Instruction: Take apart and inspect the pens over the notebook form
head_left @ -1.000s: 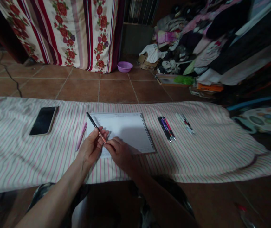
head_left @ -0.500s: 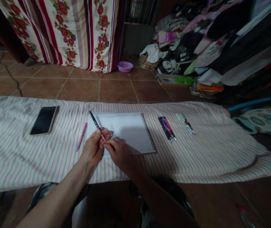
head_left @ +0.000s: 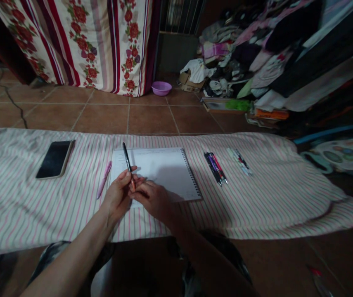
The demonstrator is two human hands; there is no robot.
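Observation:
A dark pen (head_left: 126, 157) with an orange-brown lower end is pinched by my left hand (head_left: 119, 190), its black end pointing up and away. My right hand (head_left: 151, 199) is closed by the pen's lower end, thumb and forefinger meeting there; how firmly it grips is hard to see. Both hands are over the near left part of an open spiral notebook (head_left: 164, 159), whose wire binding runs down its right side. Just left of the notebook lies a pink pen (head_left: 104, 180).
A phone (head_left: 55, 159) rests at the left on the striped cloth (head_left: 80, 206). Right of the notebook lie a group of dark, purple and red pens (head_left: 215, 168) and a group of whitish pens (head_left: 240, 161). Beyond are a purple basin (head_left: 161, 88) and heaped clothes (head_left: 241, 53).
The pen has swung to a steeper angle, its black end shifting right. Both hands stay together at its lower end, and the view has moved slightly.

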